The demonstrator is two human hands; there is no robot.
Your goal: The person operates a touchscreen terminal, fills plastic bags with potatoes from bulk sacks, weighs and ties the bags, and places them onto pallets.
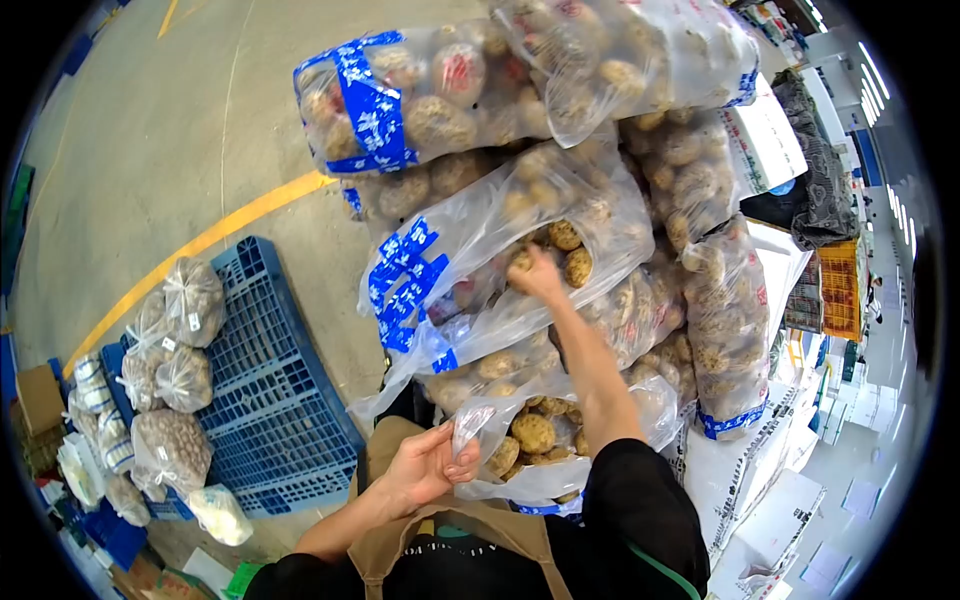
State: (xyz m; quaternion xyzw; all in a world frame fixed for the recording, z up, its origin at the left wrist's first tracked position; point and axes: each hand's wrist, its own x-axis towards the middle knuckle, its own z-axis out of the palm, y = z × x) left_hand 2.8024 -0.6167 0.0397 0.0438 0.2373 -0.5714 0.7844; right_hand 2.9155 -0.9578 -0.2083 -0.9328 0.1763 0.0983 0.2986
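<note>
My left hand (428,466) pinches the rim of a clear plastic bag (655,405) close to my body. Several potatoes (533,433) show in that bag's open mouth. Further out, my right hand (537,274) reaches into the torn opening of a larger clear sack (470,235) with blue print. Its fingers are closed round a potato (519,261), which they partly cover. Beside that hand, inside the sack, lie more loose potatoes (578,267).
Full potato sacks (440,95) are stacked beyond and to the right. Left on the floor is a blue pallet (265,370) with bagged produce (172,450) at its edge. White boxes (765,520) stand at right, near an orange crate (840,290). A yellow line (215,235) crosses the floor.
</note>
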